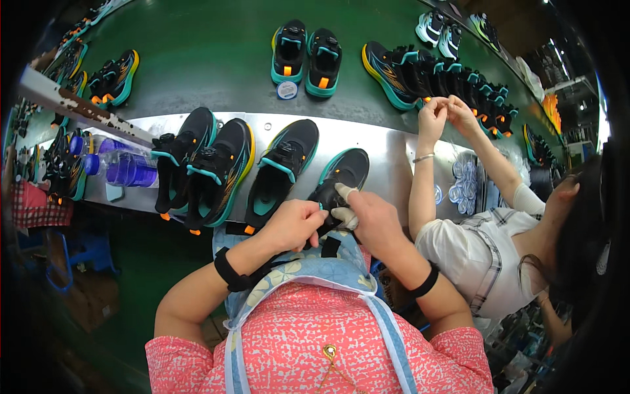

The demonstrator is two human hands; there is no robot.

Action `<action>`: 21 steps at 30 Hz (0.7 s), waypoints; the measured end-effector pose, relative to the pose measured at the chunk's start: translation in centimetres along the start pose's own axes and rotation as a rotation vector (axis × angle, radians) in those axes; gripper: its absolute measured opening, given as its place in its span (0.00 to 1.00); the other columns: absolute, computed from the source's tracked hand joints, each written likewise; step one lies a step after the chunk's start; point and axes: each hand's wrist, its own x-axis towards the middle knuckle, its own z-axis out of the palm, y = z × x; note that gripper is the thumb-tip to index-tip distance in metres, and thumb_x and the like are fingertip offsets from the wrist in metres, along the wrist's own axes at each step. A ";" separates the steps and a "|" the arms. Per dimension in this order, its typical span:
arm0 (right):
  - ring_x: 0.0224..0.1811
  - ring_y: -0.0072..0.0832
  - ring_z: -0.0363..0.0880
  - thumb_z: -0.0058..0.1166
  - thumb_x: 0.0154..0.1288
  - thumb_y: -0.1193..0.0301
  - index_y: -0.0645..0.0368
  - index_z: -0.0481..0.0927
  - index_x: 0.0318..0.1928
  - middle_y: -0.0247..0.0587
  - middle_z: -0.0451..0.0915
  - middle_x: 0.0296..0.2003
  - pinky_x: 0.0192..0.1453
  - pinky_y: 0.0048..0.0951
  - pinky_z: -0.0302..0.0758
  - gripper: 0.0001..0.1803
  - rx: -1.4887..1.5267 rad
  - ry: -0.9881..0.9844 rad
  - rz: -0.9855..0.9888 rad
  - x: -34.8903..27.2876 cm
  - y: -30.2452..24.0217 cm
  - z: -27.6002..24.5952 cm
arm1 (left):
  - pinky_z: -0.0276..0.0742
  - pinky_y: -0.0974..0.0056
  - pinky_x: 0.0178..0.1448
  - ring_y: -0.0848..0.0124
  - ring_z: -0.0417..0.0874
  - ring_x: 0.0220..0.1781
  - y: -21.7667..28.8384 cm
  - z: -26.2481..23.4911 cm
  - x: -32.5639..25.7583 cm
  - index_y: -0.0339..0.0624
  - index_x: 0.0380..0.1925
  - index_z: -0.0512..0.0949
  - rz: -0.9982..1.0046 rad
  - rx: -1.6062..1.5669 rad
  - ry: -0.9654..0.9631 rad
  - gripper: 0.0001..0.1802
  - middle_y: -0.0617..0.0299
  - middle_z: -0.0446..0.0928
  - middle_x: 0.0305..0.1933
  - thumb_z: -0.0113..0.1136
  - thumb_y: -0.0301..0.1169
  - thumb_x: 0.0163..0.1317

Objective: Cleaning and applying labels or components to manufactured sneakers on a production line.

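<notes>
A black sneaker [346, 169] with a teal sole edge lies toe-away at the near edge of the bench, in front of me. My right hand [375, 220] is closed on its upper near the lacing; pale covers wrap its thumb and a finger. Curled at the shoe's opening, my left hand [293, 223] pinches a small teal-edged part there. My fingers hide most of the collar and heel. Just left of it lies another black sneaker [283, 167] with a teal lining and an orange heel tab.
Further left stand a pair of sneakers [220, 164] and purple-labelled plastic bottles [128, 167] beside a chipped metal bar [85, 105]. Sneakers [289, 56] also stand on the green bench surface [210, 59]. To my right, a co-worker's hands [446, 115] meet near a row of sneakers [400, 72].
</notes>
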 end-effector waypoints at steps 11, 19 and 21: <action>0.40 0.37 0.74 0.67 0.47 0.76 0.44 0.68 0.64 0.41 0.71 0.39 0.44 0.33 0.73 0.41 0.372 -0.347 -0.272 12.2 -0.2 0.9 | 0.74 0.57 0.39 0.52 0.79 0.32 -4.0 -5.1 -0.6 0.32 0.45 0.76 0.609 0.700 0.977 0.14 0.47 0.78 0.37 0.58 0.27 0.59; 0.34 0.46 0.80 0.60 0.50 0.75 0.59 0.71 0.49 0.51 0.76 0.33 0.34 0.41 0.77 0.23 -0.103 -0.457 -0.527 9.0 -2.4 0.9 | 0.74 0.60 0.29 0.61 0.81 0.27 -3.3 -4.9 -0.3 0.32 0.27 0.75 0.046 -0.042 0.644 0.10 0.52 0.74 0.21 0.56 0.29 0.63; 0.34 0.44 0.78 0.56 0.53 0.76 0.60 0.68 0.57 0.49 0.73 0.34 0.35 0.38 0.76 0.27 -0.316 -0.380 -0.435 6.8 -4.6 2.2 | 0.70 0.64 0.24 0.69 0.79 0.23 -5.4 -3.8 0.0 0.32 0.28 0.75 0.088 -0.066 0.677 0.10 0.55 0.74 0.24 0.56 0.29 0.64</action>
